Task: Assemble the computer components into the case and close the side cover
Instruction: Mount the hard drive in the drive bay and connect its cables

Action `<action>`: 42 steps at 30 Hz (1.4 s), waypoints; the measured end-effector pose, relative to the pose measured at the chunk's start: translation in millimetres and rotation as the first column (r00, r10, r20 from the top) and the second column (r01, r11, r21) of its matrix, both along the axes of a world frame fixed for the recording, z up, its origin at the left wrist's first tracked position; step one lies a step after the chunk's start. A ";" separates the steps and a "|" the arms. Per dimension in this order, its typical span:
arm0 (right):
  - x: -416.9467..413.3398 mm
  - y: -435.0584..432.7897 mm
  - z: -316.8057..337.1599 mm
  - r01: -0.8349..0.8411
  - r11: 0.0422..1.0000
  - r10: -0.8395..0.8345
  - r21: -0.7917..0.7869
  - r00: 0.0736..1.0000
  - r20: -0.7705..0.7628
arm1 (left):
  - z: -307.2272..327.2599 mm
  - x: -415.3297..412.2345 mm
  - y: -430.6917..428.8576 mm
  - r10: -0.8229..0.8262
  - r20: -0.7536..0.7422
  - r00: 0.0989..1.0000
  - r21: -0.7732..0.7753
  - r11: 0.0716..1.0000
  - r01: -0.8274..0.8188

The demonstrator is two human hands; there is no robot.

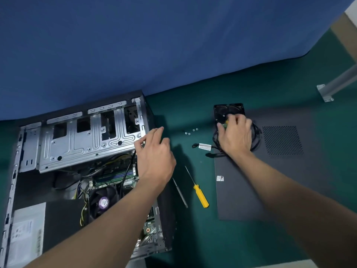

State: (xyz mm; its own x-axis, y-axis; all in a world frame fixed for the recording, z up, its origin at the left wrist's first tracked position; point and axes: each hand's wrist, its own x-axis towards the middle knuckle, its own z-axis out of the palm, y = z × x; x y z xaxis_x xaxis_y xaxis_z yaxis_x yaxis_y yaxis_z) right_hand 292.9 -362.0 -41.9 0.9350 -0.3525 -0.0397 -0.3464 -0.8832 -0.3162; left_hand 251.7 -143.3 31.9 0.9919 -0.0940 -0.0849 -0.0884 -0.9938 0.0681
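Observation:
The open computer case (25, 147) lies on its side at the left, showing a silver drive cage (85, 140), a CPU fan (102, 202), memory sticks and cables. My left hand (154, 155) hovers at the case's right edge with relaxed fingers, near a black cable (126, 171). At the right a black hard drive (228, 111) lies on the dark side cover (270, 180). My right hand (234, 134) rests on top of the drive with its fingers curled over it. A coiled black cable (256, 140) lies under that hand.
Green mat (197, 238) covers the table, with a blue cloth wall behind. A yellow-handled screwdriver (200, 194) and a thin grey one (180, 193) lie between case and cover. Several small screws (190, 131) and a labelled cable (202, 147) sit nearby. A metal leg (332, 88) stands far right.

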 end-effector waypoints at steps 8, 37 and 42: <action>61.4 -9.0 -20.1 0.198 0.972 -0.231 -0.128 0.905 -0.357 | -0.2 1.6 -1.0 -0.002 -0.006 1.000 0.021 1.000 0.003; -6.8 19.7 126.7 -0.018 0.537 -0.068 0.843 0.996 0.064 | 39.2 32.9 -62.9 0.003 -0.169 0.986 -0.775 0.617 -0.135; -6.8 -24.4 74.6 0.087 0.774 -0.180 0.627 0.980 0.086 | 37.2 24.2 -56.4 0.174 -0.345 0.922 -0.848 0.362 -0.386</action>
State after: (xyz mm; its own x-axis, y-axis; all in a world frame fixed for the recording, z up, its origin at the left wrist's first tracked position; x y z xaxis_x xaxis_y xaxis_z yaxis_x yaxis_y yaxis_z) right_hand 286.1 -386.4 32.8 0.8924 -0.4175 -0.1710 -0.3597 -0.4297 -0.8282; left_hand 275.9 -199.7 69.2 0.9530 0.0607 -0.2970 0.3007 -0.3128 0.9010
